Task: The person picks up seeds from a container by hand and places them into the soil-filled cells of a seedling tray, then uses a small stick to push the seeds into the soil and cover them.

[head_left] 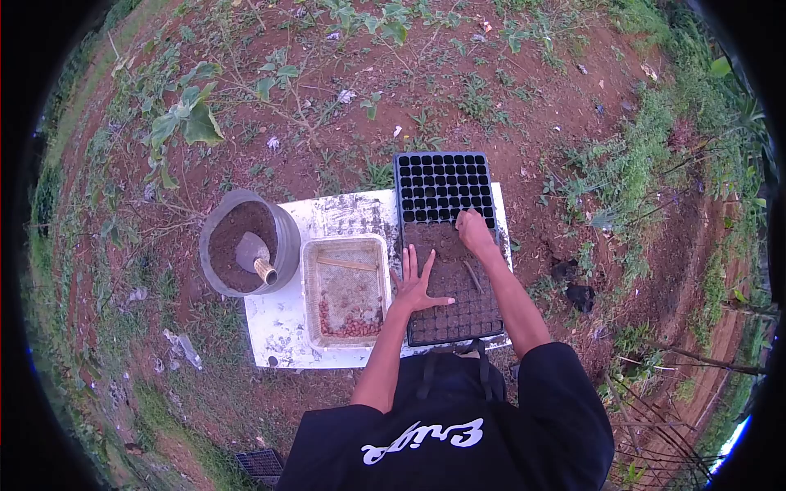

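A black seedling tray [444, 170] lies lengthwise in front of me. Its far cells hold no soil, while dark soil [430, 237] covers the middle and fills the near cells. My left hand [416, 289] rests with fingers spread on the tray's left side, over the soil. Curled and closed, my right hand [473, 230] touches the tray where soil meets the unfilled cells; whatever its fingers hold is hidden. A short brown stick [474, 277] lies on the soil between my forearms.
On the white board [344, 209] left of the tray stands a shallow basin [309, 286] with reddish seeds [348, 326] and a wooden stick [347, 264]. Farther left, a bucket [288, 245] holds soil and a trowel [255, 255]. Another dark tray [260, 464] lies on the ground.
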{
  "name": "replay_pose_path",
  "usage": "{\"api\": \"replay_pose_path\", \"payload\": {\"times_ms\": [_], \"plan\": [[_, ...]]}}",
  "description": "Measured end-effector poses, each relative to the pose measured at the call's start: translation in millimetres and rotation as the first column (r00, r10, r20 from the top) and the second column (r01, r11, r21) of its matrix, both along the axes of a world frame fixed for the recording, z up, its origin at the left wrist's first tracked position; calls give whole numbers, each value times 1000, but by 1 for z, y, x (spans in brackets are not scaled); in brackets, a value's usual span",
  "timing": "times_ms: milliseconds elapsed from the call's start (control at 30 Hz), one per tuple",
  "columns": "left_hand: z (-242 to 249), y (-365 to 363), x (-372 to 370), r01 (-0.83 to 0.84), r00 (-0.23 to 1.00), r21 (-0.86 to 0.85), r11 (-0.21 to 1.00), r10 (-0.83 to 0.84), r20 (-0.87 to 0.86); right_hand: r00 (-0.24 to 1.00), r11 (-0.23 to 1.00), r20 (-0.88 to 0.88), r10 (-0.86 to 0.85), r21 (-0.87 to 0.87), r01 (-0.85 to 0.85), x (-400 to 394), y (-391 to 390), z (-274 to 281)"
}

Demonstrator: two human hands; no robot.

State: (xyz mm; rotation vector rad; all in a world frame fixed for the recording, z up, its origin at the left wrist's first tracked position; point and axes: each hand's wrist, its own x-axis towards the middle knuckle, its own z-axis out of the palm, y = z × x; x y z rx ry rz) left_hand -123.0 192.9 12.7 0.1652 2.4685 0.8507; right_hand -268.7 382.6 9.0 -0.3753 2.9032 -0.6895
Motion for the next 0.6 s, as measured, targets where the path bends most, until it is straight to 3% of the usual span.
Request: {"api": "replay_pose_path", "payload": {"times_ms": [200,433,533,600], "plan": [[-4,0,2,-12,999,0,1000,12,-46,992,994,-74,-103,33,105,4,-8,-3],[-1,0,1,-6,1000,-2,1000,6,-9,997,997,-30,-77,-12,76,0,-4,-3],[-1,-1,-1,-1,1000,-10,1000,1,-2,997,990,36,-62,-121,66,-6,2,-2],[-3,0,0,0,1000,-13,1000,0,4,997,964,-43,-71,-261,58,-6,7,6]]}}
